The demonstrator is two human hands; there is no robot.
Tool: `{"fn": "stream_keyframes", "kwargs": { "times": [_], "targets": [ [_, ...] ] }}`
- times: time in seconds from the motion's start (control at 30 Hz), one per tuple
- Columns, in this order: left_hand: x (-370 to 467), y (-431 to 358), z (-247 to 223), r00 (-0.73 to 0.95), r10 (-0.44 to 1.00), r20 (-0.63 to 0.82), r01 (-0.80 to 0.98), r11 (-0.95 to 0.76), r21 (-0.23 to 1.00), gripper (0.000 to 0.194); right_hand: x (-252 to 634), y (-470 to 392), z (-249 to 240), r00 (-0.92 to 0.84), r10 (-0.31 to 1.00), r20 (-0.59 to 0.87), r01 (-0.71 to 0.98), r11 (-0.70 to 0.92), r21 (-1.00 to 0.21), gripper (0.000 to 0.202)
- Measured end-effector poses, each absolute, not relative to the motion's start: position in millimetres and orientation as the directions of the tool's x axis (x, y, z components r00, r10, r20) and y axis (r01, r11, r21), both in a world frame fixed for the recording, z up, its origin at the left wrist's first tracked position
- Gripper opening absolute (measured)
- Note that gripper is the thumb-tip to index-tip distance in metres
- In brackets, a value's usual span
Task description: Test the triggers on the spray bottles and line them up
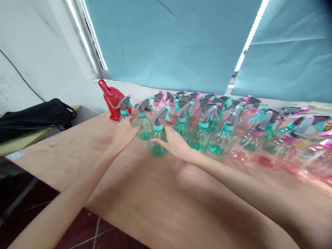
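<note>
My left hand (126,133) is at the left side of a green spray bottle (145,129), its thumb across the front and its fingers partly hidden toward the back. Just behind that hand stands another spray bottle (124,111) with a teal collar, its body mostly covered. My right hand (177,143) holds the nearest green spray bottle (157,149) from the right, thumb in front and fingers behind. This bottle stands upright, with a grey trigger head and green liquid low inside. Right of my right hand is another green spray bottle (198,138).
Many pink and green spray bottles crowd the wooden table (135,193) along the wall, reaching to the right edge. A red plastic bag (111,98) sits at the back left. Further left, a black bag (38,116) lies on a separate surface. Blue sheeting (168,45) covers the window.
</note>
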State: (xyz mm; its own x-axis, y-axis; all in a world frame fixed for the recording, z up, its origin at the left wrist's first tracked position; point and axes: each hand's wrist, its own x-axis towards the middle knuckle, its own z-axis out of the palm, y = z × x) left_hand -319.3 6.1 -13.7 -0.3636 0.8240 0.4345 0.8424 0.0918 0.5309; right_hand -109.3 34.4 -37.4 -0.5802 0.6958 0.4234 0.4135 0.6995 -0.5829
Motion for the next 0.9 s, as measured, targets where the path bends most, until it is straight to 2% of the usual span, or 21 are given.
{"fn": "stream_keyframes", "kwargs": {
  "times": [0.17,0.3,0.4,0.5,0.57,0.67,0.73,0.8,0.9],
  "targets": [
    [-283.4,-31.5,-7.8,-0.309,0.906,0.289,0.795,0.08,0.601,0.053,-77.7,-0.7,-48.5,-0.604,0.66,0.446,0.403,0.737,-0.543,0.06],
    [-237.8,-61.7,4.3,-0.078,0.988,0.136,0.674,-0.048,0.737,0.055,-40.5,-29.3,-56.4,-0.632,0.618,0.467,0.375,0.772,-0.513,0.055],
    [-209.5,-73.1,14.7,0.132,0.99,0.057,0.546,-0.121,0.829,0.049,-11.5,-42.6,-59.8,-0.637,0.609,0.474,0.378,0.782,-0.496,0.056],
    [-185.3,-76.2,23.5,0.359,0.931,-0.067,0.422,-0.098,0.901,0.064,15.3,-47.5,-62.3,-0.617,0.629,0.472,0.401,0.768,-0.499,0.057],
    [-166.6,-75.9,26.3,0.419,0.901,-0.107,0.403,-0.079,0.912,0.077,31.4,-47.9,-64.2,-0.606,0.638,0.476,0.408,0.762,-0.503,0.058],
    [-131.6,-72.5,22.8,0.411,0.912,-0.005,0.377,-0.165,0.912,0.08,52.6,-48.0,-66.8,-0.588,0.639,0.496,0.414,0.765,-0.494,0.056],
    [-106.4,-68.0,15.3,0.381,0.92,0.096,0.378,-0.25,0.891,0.064,64.7,-49.1,-67.7,-0.584,0.632,0.51,0.41,0.772,-0.486,0.055],
    [-83.9,-62.3,5.7,0.372,0.91,0.182,0.308,-0.307,0.9,0.045,76.0,-50.5,-67.3,-0.579,0.631,0.517,0.417,0.774,-0.478,0.058],
    [-60.8,-53.9,-6.6,0.335,0.91,0.246,0.236,-0.333,0.913,0.028,94.1,-49.7,-64.9,-0.579,0.632,0.515,0.441,0.774,-0.454,0.068]
  ]
}}
